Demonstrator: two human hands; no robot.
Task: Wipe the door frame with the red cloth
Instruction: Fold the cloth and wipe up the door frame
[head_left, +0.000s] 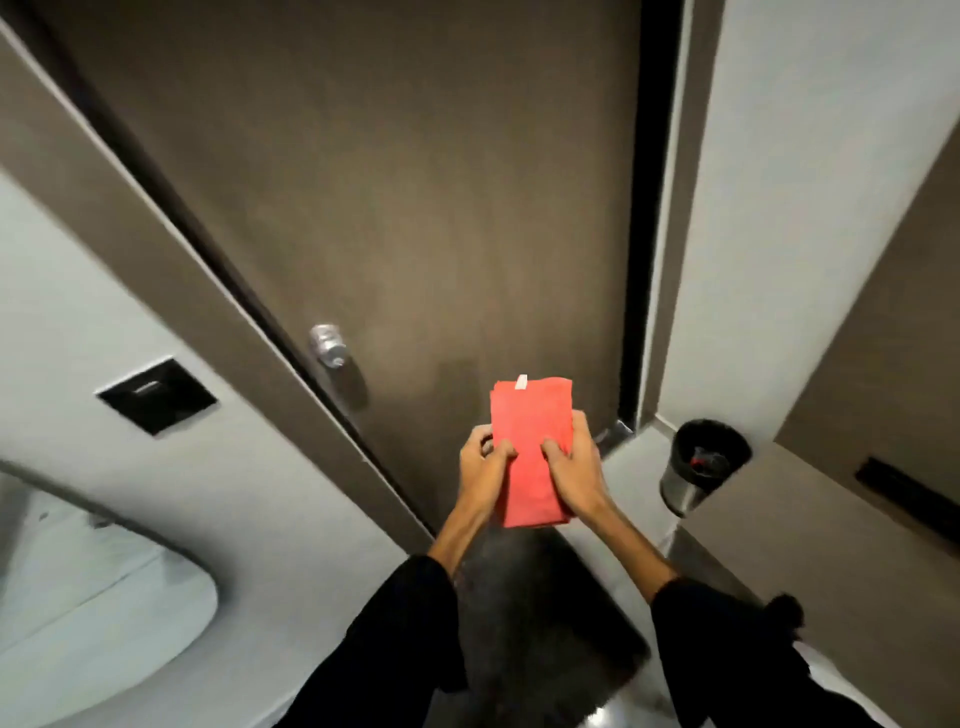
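Observation:
A folded red cloth (530, 426) with a small white tag at its top edge is held flat in front of a closed brown door (395, 208). My left hand (485, 462) grips its left edge and my right hand (571, 467) grips its right edge, thumbs on top. The brown door frame (130, 218) slants along the door's left side. Its right side (675, 218) rises beside a dark gap. Neither hand touches the frame.
A silver door knob (327, 345) sits at the door's left edge. A black wall plate (158, 397) and a mirror (88, 587) are on the left wall. A lined waste bin (701, 462) stands at right, a dark mat (545, 623) lies below.

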